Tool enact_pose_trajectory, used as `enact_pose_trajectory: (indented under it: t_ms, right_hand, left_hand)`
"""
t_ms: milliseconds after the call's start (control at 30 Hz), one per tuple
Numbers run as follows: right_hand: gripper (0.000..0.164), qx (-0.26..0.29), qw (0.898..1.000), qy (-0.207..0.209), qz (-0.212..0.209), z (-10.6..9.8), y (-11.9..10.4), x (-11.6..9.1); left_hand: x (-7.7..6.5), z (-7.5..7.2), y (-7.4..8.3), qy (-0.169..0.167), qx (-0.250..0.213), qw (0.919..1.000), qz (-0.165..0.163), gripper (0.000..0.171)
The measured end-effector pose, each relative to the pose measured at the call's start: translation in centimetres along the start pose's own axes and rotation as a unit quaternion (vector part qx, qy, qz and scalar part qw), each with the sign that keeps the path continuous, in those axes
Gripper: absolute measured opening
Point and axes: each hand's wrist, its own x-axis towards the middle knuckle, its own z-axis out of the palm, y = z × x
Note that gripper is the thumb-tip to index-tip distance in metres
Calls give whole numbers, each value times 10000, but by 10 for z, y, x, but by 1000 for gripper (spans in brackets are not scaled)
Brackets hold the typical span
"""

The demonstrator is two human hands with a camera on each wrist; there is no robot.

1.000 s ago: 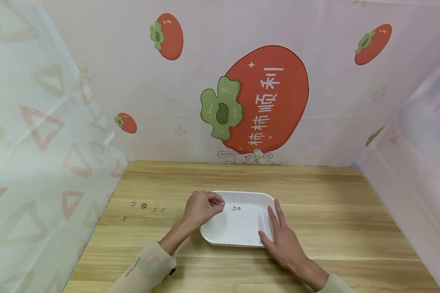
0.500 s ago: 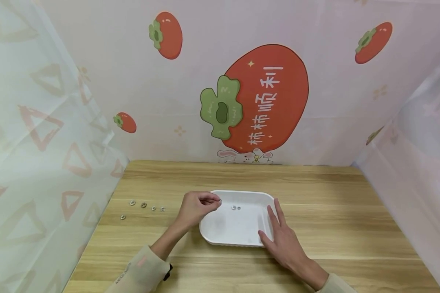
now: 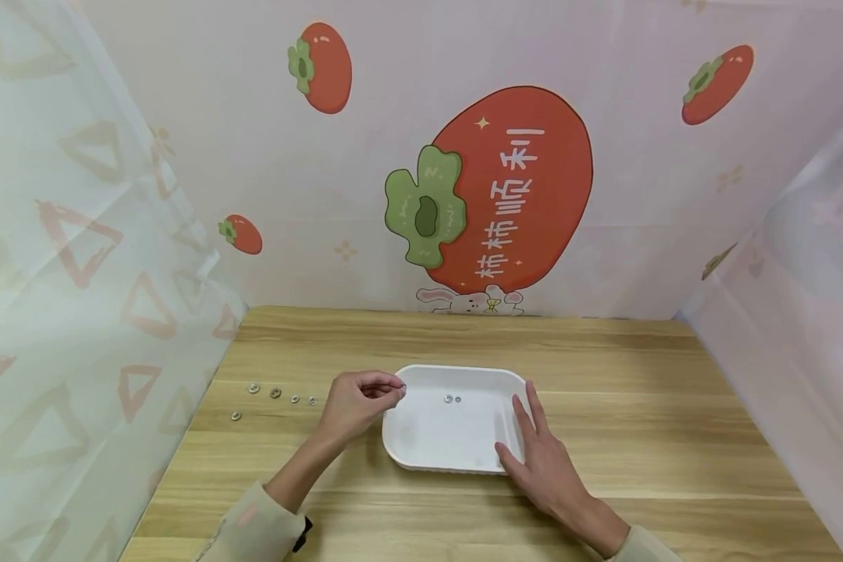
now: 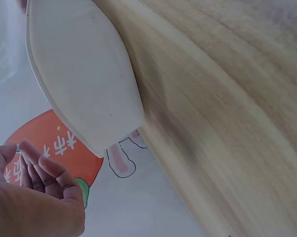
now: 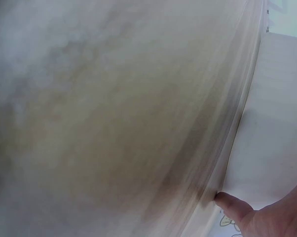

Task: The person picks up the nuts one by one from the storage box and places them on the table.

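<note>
At the left end of a white tray (image 3: pixel 457 445), my left hand (image 3: pixel 354 402) pinches a small metal nut (image 3: pixel 403 386) between thumb and fingertips, just above the rim. The left wrist view shows the same nut (image 4: pixel 18 148) as a tiny glint at the fingertips. My right hand (image 3: pixel 551 468) rests on the tray's right side, its fingers spread over the edge. Inside the tray lie a larger ring-shaped nut (image 3: pixel 448 399) and a smaller nut (image 3: pixel 458 400), side by side.
On the wooden table (image 3: pixel 639 437), left of the tray, several metal nuts lie loose: a dark nut (image 3: pixel 275 393) in a row with lighter ones, and a single nut (image 3: pixel 236 416) nearer me. A printed cloth wall (image 3: pixel 288 172) stands behind the table.
My left hand has drawn back leftward from over the tray to its left rim, with the nut still between the fingertips. The right hand and the tray have stayed put.
</note>
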Motion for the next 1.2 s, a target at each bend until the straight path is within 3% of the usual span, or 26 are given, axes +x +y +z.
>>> enact_pose_trajectory:
  t_ms: [300, 733, 933, 1200]
  right_hand:
    - [80, -16, 10000, 7, -26, 0, 0, 0]
    - [81, -10, 10000, -57, 27, -1, -1, 1]
    - [81, -5, 10000, -23, 23, 0, -1, 1]
    - [80, 3, 10000, -7, 32, 0, -1, 0]
  left_hand:
    - [-8, -10, -2, 324, -64, 9989, 322, 9]
    - [-16, -24, -8, 381, -280, 9969, 628, 16]
    - [-21, -36, -14, 455, -293, 9966, 616, 16]
    - [-30, -58, -22, 711, 24, 9963, 489, 16]
